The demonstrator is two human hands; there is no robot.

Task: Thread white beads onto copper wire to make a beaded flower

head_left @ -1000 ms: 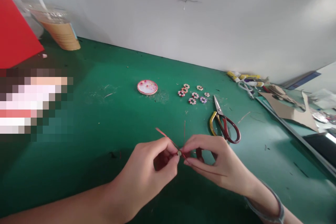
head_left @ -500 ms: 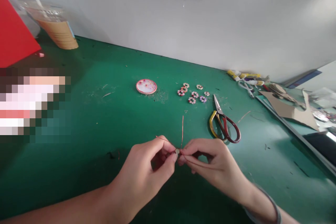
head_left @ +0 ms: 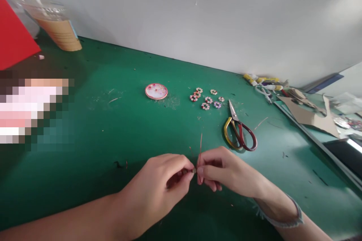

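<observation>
Between thumb and forefinger, my left hand [head_left: 161,182] pinches a small pale bead [head_left: 194,171]; the rest of that piece is hidden in the fingers. Right beside it, my right hand [head_left: 229,171] is closed on a thin reddish cord [head_left: 201,144], whose free end sticks up above the fingertips. The fingers of both hands almost meet. Beyond my right hand lie scissors [head_left: 234,115] with one yellow and one dark red handle, blades slightly apart. Several small beaded rings [head_left: 205,106] are grouped farther back. Left of them is a round red-rimmed dish [head_left: 156,92] holding tiny beads.
A lidded cup [head_left: 60,34] with a straw stands at the back left near a red sheet [head_left: 15,35]. Along the right are glue tubes [head_left: 250,79], torn cardboard [head_left: 308,115] and a dark device [head_left: 345,150]. A grey wall [head_left: 135,11] borders the green table [head_left: 93,147].
My right hand has turned and its grip on the cord has shifted; the strand that lay across its thumb no longer shows there. Both hands sit slightly lower, and the view has shifted a little.
</observation>
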